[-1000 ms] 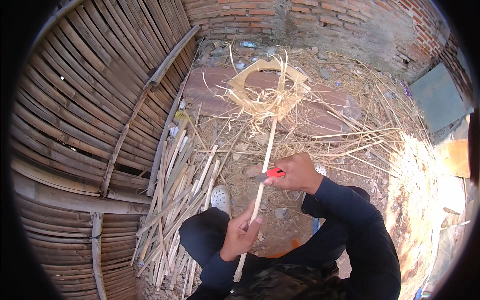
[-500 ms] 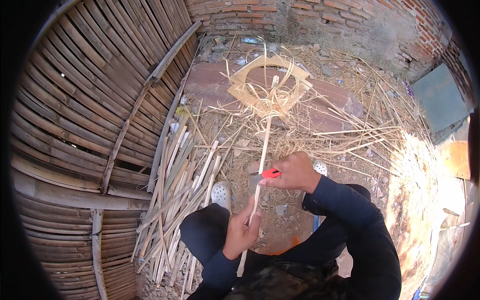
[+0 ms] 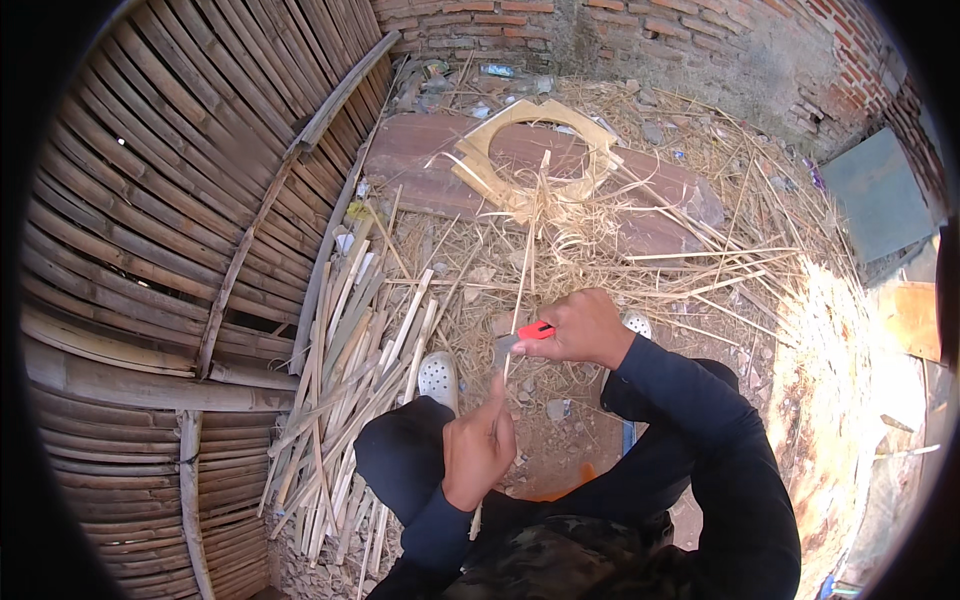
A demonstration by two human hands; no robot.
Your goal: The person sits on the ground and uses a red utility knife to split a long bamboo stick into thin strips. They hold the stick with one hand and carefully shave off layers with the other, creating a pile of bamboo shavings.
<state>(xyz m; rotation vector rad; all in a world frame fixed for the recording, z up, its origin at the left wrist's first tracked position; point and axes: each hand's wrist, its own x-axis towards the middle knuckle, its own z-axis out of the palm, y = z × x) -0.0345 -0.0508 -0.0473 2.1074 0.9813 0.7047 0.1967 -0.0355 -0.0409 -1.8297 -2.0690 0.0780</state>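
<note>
My right hand [image 3: 585, 325] is closed around the red handle of a cutter knife [image 3: 536, 331]. Its grey blade lies against a long, thin bamboo strip [image 3: 525, 270]. The strip slants from my lap up past the blade, and its far end reaches a heap of pale curled shavings [image 3: 560, 225]. Below the knife, my left hand [image 3: 478, 448] grips the same strip, its index finger stretched along it. The hand covers part of the strip, and the lower end shows beneath it.
Split bamboo strips [image 3: 345, 400] lie piled at the left beside a bamboo slat wall [image 3: 150, 250]. Ahead, a tan board with a round hole [image 3: 480, 150] rests on a brown slab [image 3: 410, 160]. A brick wall [image 3: 470, 30] closes the back. Pale clogs [image 3: 438, 378] are on my feet.
The strip looks narrower and has shifted slightly left. My left hand has turned, with its index finger now extended. Long curls in front of the holed board have dropped away.
</note>
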